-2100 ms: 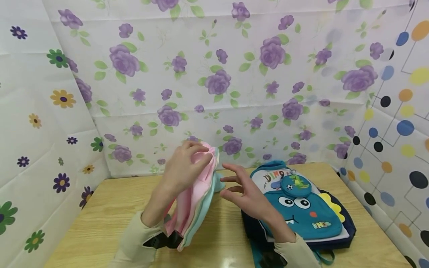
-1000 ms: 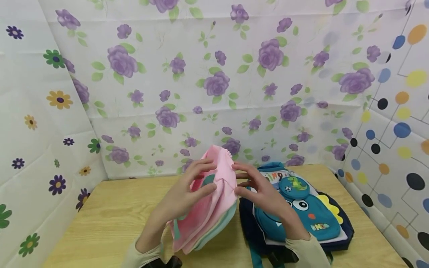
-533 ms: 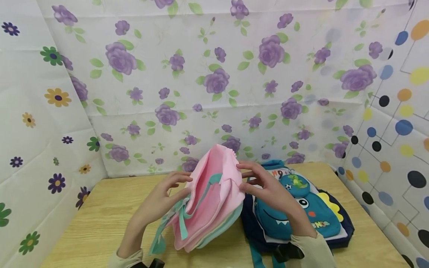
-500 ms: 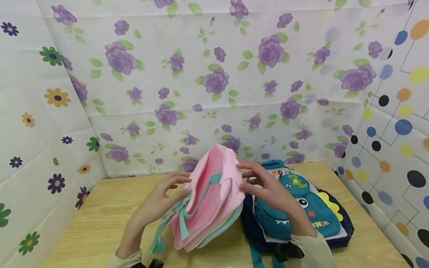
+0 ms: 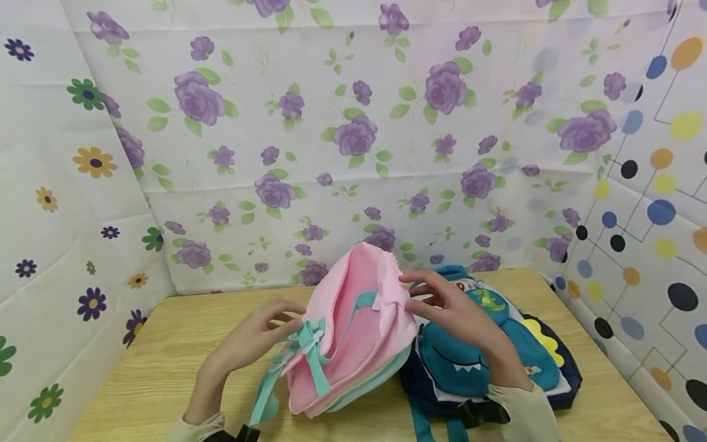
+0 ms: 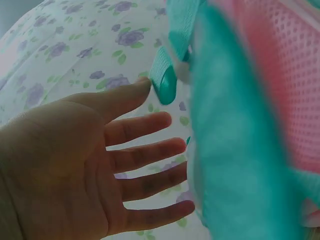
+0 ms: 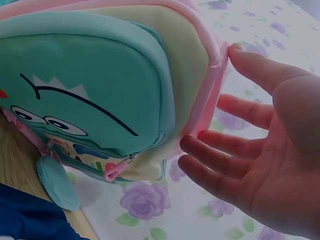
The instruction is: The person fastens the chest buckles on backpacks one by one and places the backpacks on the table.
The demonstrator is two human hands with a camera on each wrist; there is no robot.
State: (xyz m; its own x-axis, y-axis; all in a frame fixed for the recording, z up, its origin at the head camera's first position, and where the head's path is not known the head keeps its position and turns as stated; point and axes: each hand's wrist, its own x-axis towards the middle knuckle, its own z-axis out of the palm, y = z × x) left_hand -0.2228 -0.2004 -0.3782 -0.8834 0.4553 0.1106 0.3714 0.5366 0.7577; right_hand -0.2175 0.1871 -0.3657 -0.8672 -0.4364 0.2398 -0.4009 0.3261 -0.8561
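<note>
My left sleeve (image 5: 193, 430) and right sleeve (image 5: 525, 414) are the same plain, pale beige cloth, puckered into soft folds where they end near my wrists. On the left I wear a small, blocky black device (image 5: 248, 433) with a dark strap (image 5: 220, 436) running under the fabric, and on the right a similar black block (image 5: 471, 413). My left grip (image 5: 255, 331) and right grip (image 5: 455, 309) are bare and slim-fingered.

Pink backpack (image 5: 356, 341) matt cloth; tabletop (image 5: 177, 334) smooth wood.
</note>
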